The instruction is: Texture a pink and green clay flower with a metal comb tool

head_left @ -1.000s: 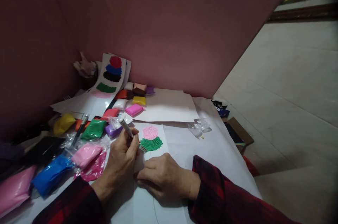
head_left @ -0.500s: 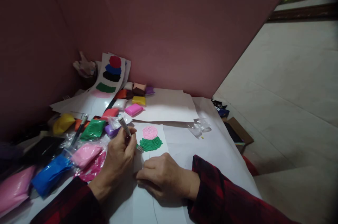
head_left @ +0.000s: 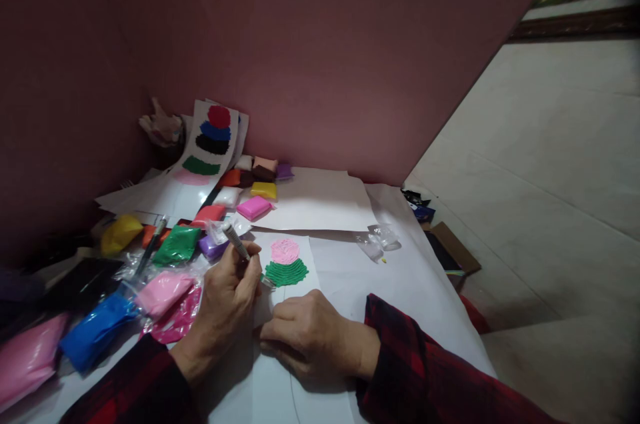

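Note:
My left hand (head_left: pixel 227 297) is closed around a slim marker pen (head_left: pixel 235 241), its upper end leaning up and to the left. The lower end comes out by the left edge of a green ridged clay shape (head_left: pixel 287 272) on a white paper strip (head_left: pixel 273 371). Above the green shape sits a pink textured clay disc (head_left: pixel 285 251). A thin drawn line runs down the strip below them. Resting on the strip just below the green shape, my right hand (head_left: pixel 313 334) has its fingers curled in. Whatever may be under those fingers is hidden.
Bagged clay packs lie to the left, among them green (head_left: pixel 177 245), blue (head_left: pixel 99 332) and pink (head_left: pixel 163 294). A finished strip with coloured shapes (head_left: pixel 215 144) leans at the back. Clear plastic wrappers (head_left: pixel 377 241) lie on the right, near a white sheet (head_left: pixel 320 201).
My left hand and the marker pen have shifted very slightly right, the lower end nearer the green shape. My right hand stays in place.

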A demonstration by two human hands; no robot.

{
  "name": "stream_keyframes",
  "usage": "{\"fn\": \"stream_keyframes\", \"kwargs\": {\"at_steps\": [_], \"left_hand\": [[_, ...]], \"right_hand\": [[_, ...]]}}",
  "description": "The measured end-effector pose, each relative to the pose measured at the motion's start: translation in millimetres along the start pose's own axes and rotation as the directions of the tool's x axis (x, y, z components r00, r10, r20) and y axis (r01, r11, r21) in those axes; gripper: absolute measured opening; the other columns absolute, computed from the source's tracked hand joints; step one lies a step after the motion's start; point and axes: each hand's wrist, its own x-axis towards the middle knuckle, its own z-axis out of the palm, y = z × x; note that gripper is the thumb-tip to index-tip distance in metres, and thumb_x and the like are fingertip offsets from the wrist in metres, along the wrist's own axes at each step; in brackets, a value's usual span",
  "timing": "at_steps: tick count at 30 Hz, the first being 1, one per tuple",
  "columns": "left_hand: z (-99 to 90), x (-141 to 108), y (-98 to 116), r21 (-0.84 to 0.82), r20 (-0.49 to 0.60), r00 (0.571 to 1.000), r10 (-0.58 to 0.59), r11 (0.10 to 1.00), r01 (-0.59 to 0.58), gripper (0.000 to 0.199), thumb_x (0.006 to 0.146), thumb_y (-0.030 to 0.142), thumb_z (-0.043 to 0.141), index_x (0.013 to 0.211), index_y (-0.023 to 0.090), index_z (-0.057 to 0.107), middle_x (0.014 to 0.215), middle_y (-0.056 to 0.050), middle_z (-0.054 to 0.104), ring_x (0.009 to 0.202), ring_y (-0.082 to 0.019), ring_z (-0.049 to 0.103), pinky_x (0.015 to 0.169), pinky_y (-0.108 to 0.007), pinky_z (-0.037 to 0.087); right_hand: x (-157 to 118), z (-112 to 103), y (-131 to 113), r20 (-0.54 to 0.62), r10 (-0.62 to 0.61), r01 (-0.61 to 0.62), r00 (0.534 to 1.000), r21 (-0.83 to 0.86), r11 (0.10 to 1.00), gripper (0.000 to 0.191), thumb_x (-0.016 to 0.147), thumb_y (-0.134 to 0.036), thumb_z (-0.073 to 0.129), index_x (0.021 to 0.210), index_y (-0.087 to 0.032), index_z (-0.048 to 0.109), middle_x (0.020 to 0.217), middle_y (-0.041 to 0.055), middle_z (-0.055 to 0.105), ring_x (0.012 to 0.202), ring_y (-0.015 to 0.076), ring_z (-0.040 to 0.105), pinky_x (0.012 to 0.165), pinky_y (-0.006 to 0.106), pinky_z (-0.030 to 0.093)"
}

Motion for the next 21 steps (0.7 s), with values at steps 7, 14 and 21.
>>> {"fn": "stream_keyframes", "kwargs": {"at_steps": [7, 14, 21], "left_hand": [[-0.8, 1.0, 0.0, 0.056, -0.002, 1.0, -0.018, 0.998, 0.018, 0.015, 0.087, 0.035, 0.053, 0.094, 0.022, 0.055, 0.052, 0.007, 0.053, 0.042, -0.014, 0.052, 0.043, -0.024, 0.043], [-2.3, 4.3, 5.6, 0.115, -0.03, 0.999, -0.012, 0.993, 0.015, 0.017, 0.085, 0.038, 0.052, 0.091, 0.022, 0.055, 0.053, 0.006, 0.052, 0.043, -0.014, 0.049, 0.043, -0.025, 0.04], [-3.6, 5.7, 6.4, 0.113, -0.039, 0.999, -0.012, 0.993, 0.016, 0.016, 0.085, 0.036, 0.052, 0.091, 0.022, 0.055, 0.059, 0.005, 0.055, 0.046, -0.014, 0.051, 0.043, -0.025, 0.041]], "right_hand": [[-1.4, 1.3, 0.6, -0.014, -0.002, 0.002, 1.0, 0.002, 1.0, 0.015, 0.094, -0.026, 0.051, 0.09, -0.018, 0.062, 0.073, -0.0012, 0.061, 0.059, 0.0116, 0.049, 0.049, 0.027, 0.028], [-0.8, 0.5, 0.0, -0.018, 0.001, -0.001, 1.0, -0.019, 1.0, 0.013, 0.093, -0.027, 0.054, 0.092, -0.018, 0.063, 0.072, -0.0013, 0.061, 0.059, 0.0119, 0.051, 0.049, 0.027, 0.028], [-1.0, 1.2, 0.2, -0.036, -0.008, 0.007, 0.999, -0.016, 1.0, 0.016, 0.093, -0.027, 0.053, 0.092, -0.017, 0.065, 0.071, -0.001, 0.061, 0.058, 0.0124, 0.051, 0.048, 0.028, 0.028]]}}
